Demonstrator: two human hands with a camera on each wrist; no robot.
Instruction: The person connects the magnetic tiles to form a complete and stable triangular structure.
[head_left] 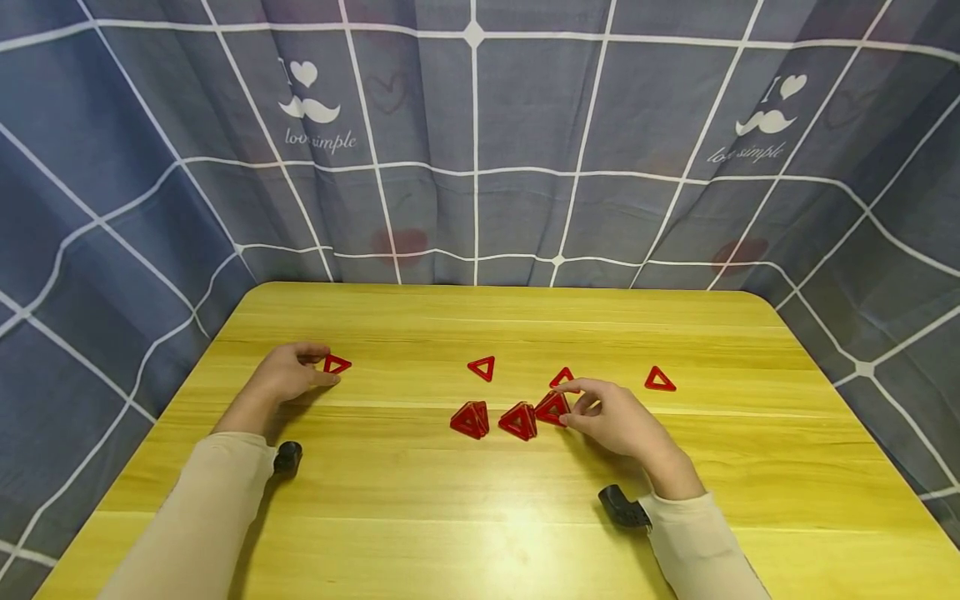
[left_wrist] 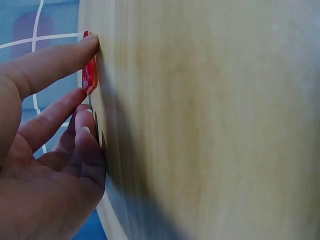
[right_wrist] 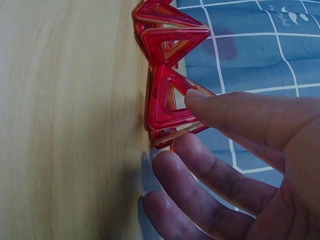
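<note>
At the table's left, my left hand [head_left: 288,372] pinches a flat, hollow red triangle tile [head_left: 347,364] between thumb and index finger. The left wrist view shows one fingertip at each end of that tile [left_wrist: 90,75]. Right of the middle, my right hand [head_left: 615,421] holds the edges of a red triangle shape [head_left: 546,410] with thumb and index finger. Seen from the right wrist, this shape [right_wrist: 159,100] has several triangle faces and stands beside similar ones. Two more such shapes, a middle one [head_left: 517,422] and a left one [head_left: 468,421], are in a row with it.
Single red triangles lie behind the row: one at centre [head_left: 492,369], one partly behind the right hand [head_left: 564,372], one farther right [head_left: 660,386]. The wooden table [head_left: 420,517] ends at a grey-blue checked curtain [head_left: 525,208]. A black wrist device [head_left: 624,508] sits by the right sleeve.
</note>
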